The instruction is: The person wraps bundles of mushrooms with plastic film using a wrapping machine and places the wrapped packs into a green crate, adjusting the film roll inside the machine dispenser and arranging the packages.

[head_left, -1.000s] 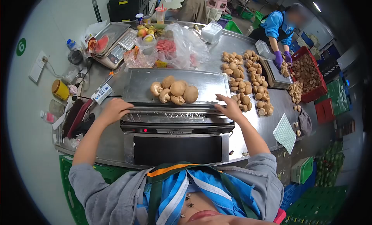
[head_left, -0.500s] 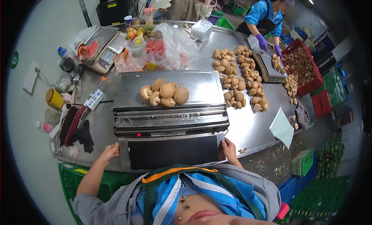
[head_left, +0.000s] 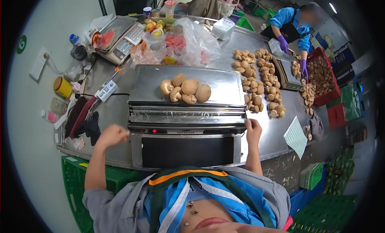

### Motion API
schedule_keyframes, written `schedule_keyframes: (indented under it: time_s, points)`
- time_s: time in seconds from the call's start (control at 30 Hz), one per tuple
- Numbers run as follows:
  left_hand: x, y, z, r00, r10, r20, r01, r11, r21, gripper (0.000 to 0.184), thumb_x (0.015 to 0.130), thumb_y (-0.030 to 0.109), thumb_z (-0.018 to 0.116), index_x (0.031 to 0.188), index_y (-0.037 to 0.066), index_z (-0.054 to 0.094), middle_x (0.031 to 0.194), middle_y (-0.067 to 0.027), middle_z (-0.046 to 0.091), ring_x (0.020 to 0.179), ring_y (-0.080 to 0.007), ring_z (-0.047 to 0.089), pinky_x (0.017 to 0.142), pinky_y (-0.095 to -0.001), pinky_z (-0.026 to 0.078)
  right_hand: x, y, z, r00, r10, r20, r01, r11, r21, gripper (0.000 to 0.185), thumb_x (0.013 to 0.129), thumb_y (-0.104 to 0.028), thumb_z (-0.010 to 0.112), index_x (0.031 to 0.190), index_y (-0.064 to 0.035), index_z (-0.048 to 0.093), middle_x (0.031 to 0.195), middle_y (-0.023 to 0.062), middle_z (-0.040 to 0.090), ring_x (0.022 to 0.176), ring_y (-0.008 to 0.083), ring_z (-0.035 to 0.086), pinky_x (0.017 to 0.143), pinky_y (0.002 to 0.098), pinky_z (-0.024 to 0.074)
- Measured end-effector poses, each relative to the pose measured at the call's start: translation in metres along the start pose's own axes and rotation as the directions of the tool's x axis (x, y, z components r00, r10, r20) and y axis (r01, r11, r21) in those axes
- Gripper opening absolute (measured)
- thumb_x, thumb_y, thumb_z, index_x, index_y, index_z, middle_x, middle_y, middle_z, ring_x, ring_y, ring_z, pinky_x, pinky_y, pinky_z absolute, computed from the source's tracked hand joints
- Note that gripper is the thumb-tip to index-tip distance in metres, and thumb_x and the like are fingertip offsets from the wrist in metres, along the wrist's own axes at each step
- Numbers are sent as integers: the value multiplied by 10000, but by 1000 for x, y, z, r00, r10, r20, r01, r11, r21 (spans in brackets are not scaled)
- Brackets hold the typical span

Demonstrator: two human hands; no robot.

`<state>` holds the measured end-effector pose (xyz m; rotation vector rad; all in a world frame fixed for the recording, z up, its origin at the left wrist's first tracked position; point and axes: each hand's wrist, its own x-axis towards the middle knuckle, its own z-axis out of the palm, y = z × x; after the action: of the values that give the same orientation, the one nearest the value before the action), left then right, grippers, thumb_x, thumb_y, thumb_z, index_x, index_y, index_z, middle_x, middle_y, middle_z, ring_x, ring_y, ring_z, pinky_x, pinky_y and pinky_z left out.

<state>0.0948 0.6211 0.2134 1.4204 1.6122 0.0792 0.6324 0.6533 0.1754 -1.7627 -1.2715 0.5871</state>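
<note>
A film-wrapping machine (head_left: 184,128) with a flat steel top, a film roll slot and a red light stands before me. A cluster of brown mushrooms (head_left: 190,87) lies on its top; a tray beneath them cannot be made out. My left hand (head_left: 113,136) hovers off the machine's front left corner, fingers curled, with nothing visible in it. At the machine's right end, my right hand (head_left: 253,130) has its fingers bent together against the edge; anything inside them is hidden. The black front plate (head_left: 187,152) lies between my forearms.
Rows of packed mushrooms (head_left: 258,82) lie to the right. Beyond them a co-worker in purple gloves (head_left: 282,43) works by a scale (head_left: 288,74) and a red crate (head_left: 335,90). Plastic bags (head_left: 194,40), fruit and another scale (head_left: 126,42) are at the back left; a black glove (head_left: 90,128) lies left.
Both my hands have moved forward from the sides of the black plate toward the roll section. My view has shifted slightly. The co-worker's one hand has moved down toward the loose mushrooms.
</note>
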Motion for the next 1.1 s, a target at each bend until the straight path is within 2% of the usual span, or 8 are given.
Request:
schedule_keyframes:
  time_s: [0.1,0.23,0.57,0.7,0.8,0.83,0.93,1.1]
  points:
    - [21,45,-12,917,234,-322,-310,928,-208,220,852,176,550,880,-19,648,739,-108,664,699,-162,640,644,-265,481,38,-49,52,938,-225,263,246,968,-51,331,843,-182,585,1109,13,563,1061,150,609,926,223,594,781,311,469]
    - [125,73,39,692,304,-655,-634,691,-349,398,883,155,537,1237,-15,475,1136,-152,575,1017,-151,555,859,-276,429,92,-62,123,859,-109,500,77,993,85,442,855,-271,552,1160,48,534,1053,202,616,944,250,611,811,324,466]
    - [132,86,29,824,302,-480,-542,666,-512,544,905,186,514,1354,-28,294,1296,-191,454,1156,-194,465,961,-277,353,82,-68,163,840,-209,501,149,976,159,374,843,-243,574,1090,38,582,1017,182,634,973,258,607,835,319,458]
    - [89,59,-9,742,550,-383,-450,832,323,515,822,137,567,1306,76,401,1172,-127,551,1050,-248,540,874,-341,413,65,-94,104,821,-333,463,366,930,19,202,797,-145,638,951,-15,640,900,134,656,860,218,631,743,311,480]
    - [66,28,-47,692,720,37,-476,417,775,474,777,118,565,1243,152,483,935,-37,607,891,-191,564,756,-331,429,73,-81,51,436,-551,711,828,555,-78,105,711,-141,672,812,-116,679,729,55,632,728,245,594,660,359,470]
    - [61,26,-49,601,739,305,-532,85,843,446,762,113,554,1201,185,528,792,8,605,798,-155,561,707,-317,418,77,-77,45,268,-604,750,924,383,-22,196,712,-143,658,907,-156,667,737,17,612,720,200,585,641,353,461]
    - [60,41,-51,351,851,390,-503,-179,845,393,759,114,519,1135,215,575,659,29,526,708,-121,522,719,-282,392,80,-75,46,106,-531,841,984,177,-12,336,729,-141,619,1062,-188,615,726,-7,560,710,172,564,630,337,453]
    - [100,53,-24,205,911,357,-559,-190,807,374,716,92,541,1071,185,611,592,32,458,649,-141,468,711,-290,381,69,-67,78,-1,-622,783,993,89,72,439,714,-149,578,1151,-187,574,690,-7,502,687,172,536,609,311,444]
